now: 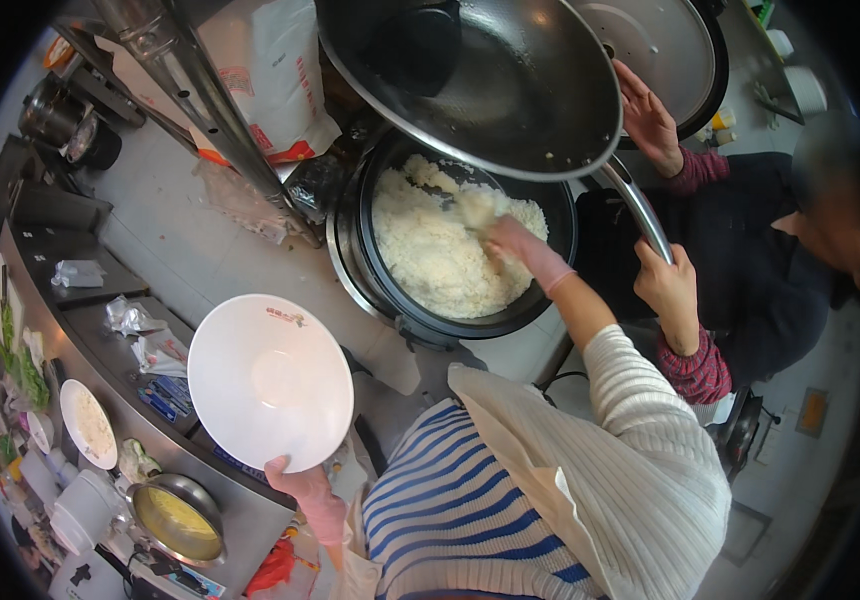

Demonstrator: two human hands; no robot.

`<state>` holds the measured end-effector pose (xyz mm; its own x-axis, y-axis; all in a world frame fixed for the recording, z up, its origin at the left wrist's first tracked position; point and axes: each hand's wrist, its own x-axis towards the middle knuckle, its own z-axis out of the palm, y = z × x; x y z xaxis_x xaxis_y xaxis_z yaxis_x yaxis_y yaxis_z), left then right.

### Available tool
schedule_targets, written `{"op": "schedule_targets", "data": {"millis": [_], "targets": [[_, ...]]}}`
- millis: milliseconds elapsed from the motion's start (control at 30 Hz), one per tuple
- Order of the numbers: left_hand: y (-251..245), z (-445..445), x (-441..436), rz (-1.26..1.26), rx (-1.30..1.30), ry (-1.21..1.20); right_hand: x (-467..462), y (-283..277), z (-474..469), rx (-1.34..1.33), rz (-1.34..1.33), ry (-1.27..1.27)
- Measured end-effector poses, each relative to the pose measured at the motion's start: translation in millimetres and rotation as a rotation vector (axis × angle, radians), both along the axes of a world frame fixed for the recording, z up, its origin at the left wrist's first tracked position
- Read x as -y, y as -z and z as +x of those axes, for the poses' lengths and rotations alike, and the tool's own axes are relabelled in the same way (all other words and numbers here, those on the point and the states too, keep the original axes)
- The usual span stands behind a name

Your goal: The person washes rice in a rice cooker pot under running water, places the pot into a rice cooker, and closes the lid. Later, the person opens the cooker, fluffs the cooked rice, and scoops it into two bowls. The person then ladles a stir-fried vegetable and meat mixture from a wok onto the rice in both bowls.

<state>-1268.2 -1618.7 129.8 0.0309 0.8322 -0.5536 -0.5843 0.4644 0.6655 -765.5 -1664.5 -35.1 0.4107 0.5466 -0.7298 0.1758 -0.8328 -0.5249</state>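
My left hand (304, 491), in a thin pink glove, grips the rim of a wide white bowl (239, 409). The bowl tilts so that its bare inside shows; small printing marks its far rim. My right hand (511, 244), gloved alike, reaches into a large black rice pot (542, 307). White cooked rice (430, 247) heaps up around its fingers. Motion blurs the fingertips and a pale clump beside them, so whether they hold rice or a tool cannot be made out.
A co-worker's hand (670, 289) holds the handle of a wok (520, 112) tilted over the pot's far side. Left stands a steel counter (250, 517) with a metal bowl (209, 517) and a plate of food (104, 442). A metal post (197, 97) rises beside a large sack (280, 82).
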Motion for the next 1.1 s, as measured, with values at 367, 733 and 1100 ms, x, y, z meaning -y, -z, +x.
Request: {"op": "schedule_targets", "data": {"millis": [367,733,1100], "targets": [[1,-24,0,0.048,-0.032,-0.048,-84,-26,-28,0.924,-0.101,-0.584],[-4,-28,-17,0.002,-0.080,0.073,-38,-50,-15,0.944,-0.056,-0.985],[5,-31,-26,0.024,-0.032,0.114,-104,-3,1,0.212,-0.168,-0.024]]}}
